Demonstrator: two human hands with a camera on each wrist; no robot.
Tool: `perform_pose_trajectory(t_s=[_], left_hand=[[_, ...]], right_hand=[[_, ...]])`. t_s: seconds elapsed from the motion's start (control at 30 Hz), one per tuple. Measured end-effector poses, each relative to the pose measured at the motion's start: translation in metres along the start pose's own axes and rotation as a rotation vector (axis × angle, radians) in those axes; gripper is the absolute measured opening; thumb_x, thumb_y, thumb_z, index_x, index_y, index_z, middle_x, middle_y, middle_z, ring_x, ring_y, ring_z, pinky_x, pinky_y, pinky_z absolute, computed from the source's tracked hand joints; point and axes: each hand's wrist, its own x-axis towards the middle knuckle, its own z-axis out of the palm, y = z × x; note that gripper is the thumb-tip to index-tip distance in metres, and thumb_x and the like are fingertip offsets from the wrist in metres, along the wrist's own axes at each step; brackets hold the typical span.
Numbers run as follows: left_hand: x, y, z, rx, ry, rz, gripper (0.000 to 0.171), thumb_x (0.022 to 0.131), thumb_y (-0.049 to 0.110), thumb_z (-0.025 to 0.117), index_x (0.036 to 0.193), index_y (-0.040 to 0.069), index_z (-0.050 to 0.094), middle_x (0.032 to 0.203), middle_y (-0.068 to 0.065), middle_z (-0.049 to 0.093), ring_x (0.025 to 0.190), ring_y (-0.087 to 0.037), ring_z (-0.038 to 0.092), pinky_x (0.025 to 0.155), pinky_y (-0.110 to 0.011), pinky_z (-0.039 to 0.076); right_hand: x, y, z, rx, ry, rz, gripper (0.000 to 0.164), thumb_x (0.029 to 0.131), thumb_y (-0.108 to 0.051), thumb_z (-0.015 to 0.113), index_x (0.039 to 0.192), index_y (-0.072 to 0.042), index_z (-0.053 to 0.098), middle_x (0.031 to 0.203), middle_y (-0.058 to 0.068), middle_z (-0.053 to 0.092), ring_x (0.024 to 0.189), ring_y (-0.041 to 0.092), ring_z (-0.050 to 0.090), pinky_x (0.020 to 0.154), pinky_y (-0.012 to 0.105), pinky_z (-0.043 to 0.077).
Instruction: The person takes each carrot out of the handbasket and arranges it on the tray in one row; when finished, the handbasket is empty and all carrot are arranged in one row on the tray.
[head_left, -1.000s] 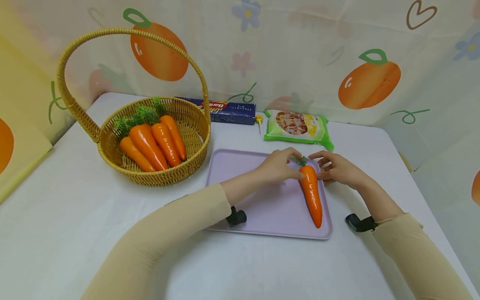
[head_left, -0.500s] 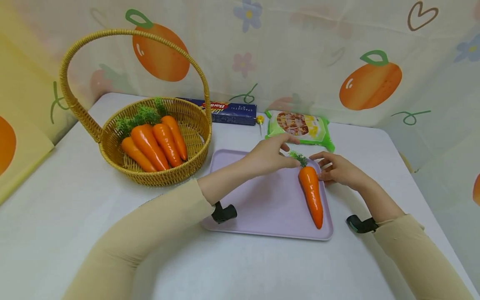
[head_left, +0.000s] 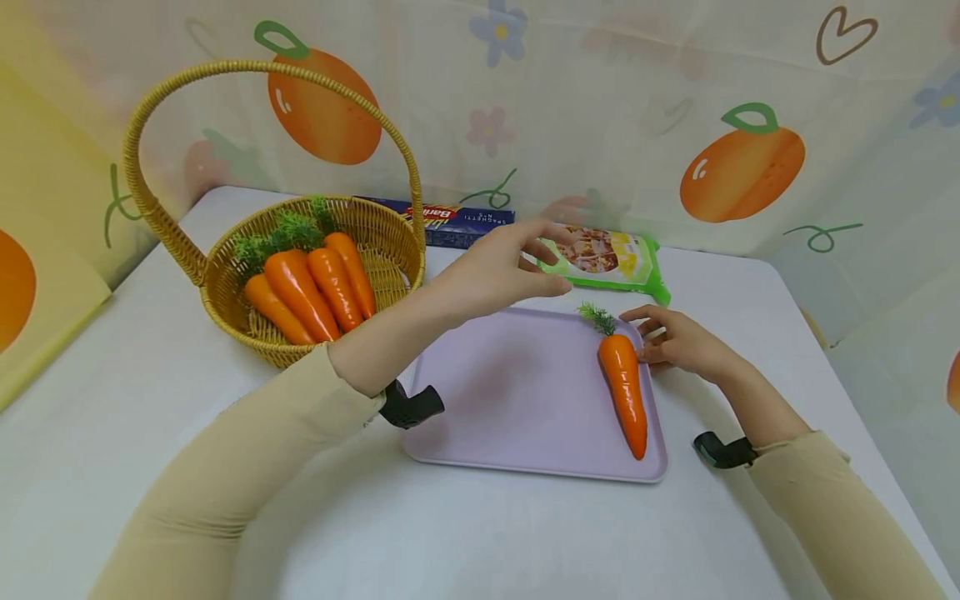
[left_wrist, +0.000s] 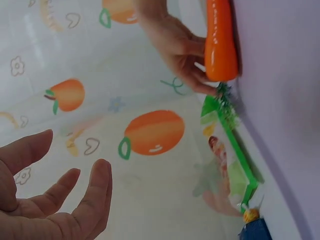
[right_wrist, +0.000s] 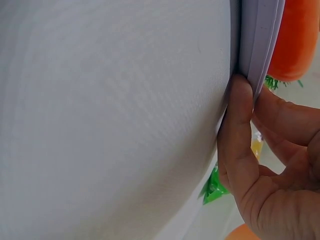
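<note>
My left hand [head_left: 498, 265] hangs in the air near the tray's far edge, fingers spread and holding nothing. My right hand [head_left: 686, 343] pinches the far right corner of the shallow lilac rectangular tray [head_left: 510, 408], thumb and fingers on either side of its rim. Just beside those fingers, the glossy orange carrot with feathery green leaves [head_left: 624, 392] lies along the tray's right side, tip toward me; I can't tell whether a fingertip brushes it.

I'd judge the pinch worth firming lightly: pressing down could tilt the tray and roll the carrot. Its slick skin probably handles best held around the thick end, not by the leaves. My left sleeve [head_left: 255, 450] should lift well over the round golden wicker basket [head_left: 386, 279] and its tall handle, to avoid snagging.

Four similar orange carrots [head_left: 300, 292] lean together inside the basket. Behind the tray are the green-edged plastic food packet [head_left: 626, 265] and, further left, the dark blue spaghetti box [head_left: 474, 219].
</note>
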Motion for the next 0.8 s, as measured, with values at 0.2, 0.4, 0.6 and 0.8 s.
perform_pose_trajectory(t_s=[0.2, 0.4, 0.6, 0.8], left_hand=[[-0.008, 0.002, -0.020, -0.034, 0.058, 0.006, 0.041, 0.092, 0.024, 0.071, 0.130, 0.020, 0.057, 0.125, -0.002, 0.062, 0.112, -0.018, 0.060, 0.097, -0.034, 0.052], [-0.018, 0.003, -0.041, -0.076, 0.068, 0.000, 0.041, 0.094, 0.024, 0.068, 0.132, 0.019, 0.056, 0.127, -0.003, 0.061, 0.114, -0.019, 0.059, 0.101, -0.036, 0.050], [-0.029, 0.006, -0.062, -0.087, 0.114, 0.010, 0.041, 0.095, 0.021, 0.065, 0.134, 0.016, 0.055, 0.130, -0.006, 0.059, 0.118, -0.020, 0.059, 0.105, -0.037, 0.050], [-0.037, 0.004, -0.081, -0.090, 0.170, 0.003, 0.039, 0.096, 0.024, 0.063, 0.133, 0.016, 0.055, 0.130, -0.007, 0.059, 0.115, -0.018, 0.061, 0.106, -0.037, 0.050]], right_hand=[[0.000, 0.000, 0.000, -0.009, 0.005, 0.005, 0.055, 0.095, -0.006, 0.058, 0.147, -0.006, 0.039, 0.136, 0.029, 0.042, 0.100, 0.026, 0.059, 0.082, 0.035, 0.063], [0.001, 0.001, 0.000, -0.007, 0.001, -0.003, 0.056, 0.095, -0.006, 0.058, 0.147, -0.005, 0.038, 0.136, 0.030, 0.042, 0.101, 0.026, 0.059, 0.082, 0.035, 0.063], [0.001, 0.001, 0.000, -0.017, 0.001, -0.007, 0.056, 0.095, -0.006, 0.058, 0.147, -0.005, 0.038, 0.137, 0.031, 0.041, 0.101, 0.026, 0.059, 0.082, 0.036, 0.063], [0.001, 0.002, -0.001, -0.019, 0.001, -0.009, 0.056, 0.095, -0.005, 0.057, 0.147, -0.004, 0.037, 0.136, 0.031, 0.042, 0.101, 0.025, 0.059, 0.081, 0.036, 0.063]])
